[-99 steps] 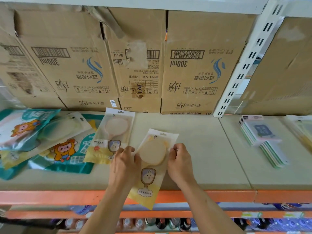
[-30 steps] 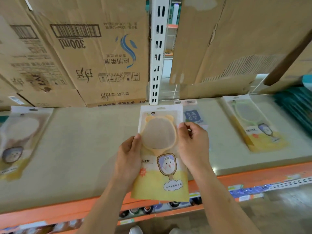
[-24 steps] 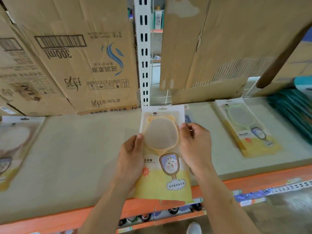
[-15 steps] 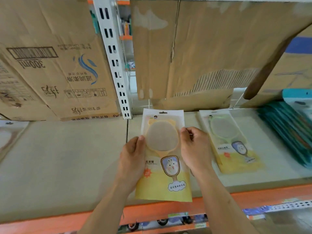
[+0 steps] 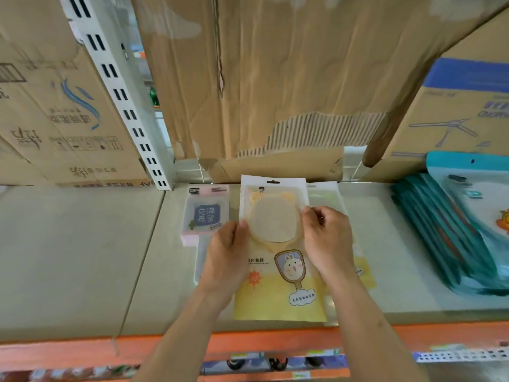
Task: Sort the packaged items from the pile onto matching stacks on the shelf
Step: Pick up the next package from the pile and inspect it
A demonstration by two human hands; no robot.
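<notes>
- Left hand [image 5: 225, 260] and right hand [image 5: 327, 244] pinched mirror packet [image 5: 278, 271] by its side edges over shelf [image 5: 82, 257].
- Widest gap lay left of pink packet [image 5: 205, 213].
- Packet underneath [image 5: 363, 271] mostly hidden.

The mirror package [image 5: 278, 271] reads 化妆镜 in small black print by its left edge. The finer line beneath and the characters on its cloud label are too blurred to read. Left of it, the pink package [image 5: 206, 213] has white characters on a blue panel, one resembling 满. Farther left, the cardboard box [image 5: 68, 119] bears upside-down Chinese print. Right of the package, the blue-banded box [image 5: 454, 119] has illegible blue lettering.
</notes>
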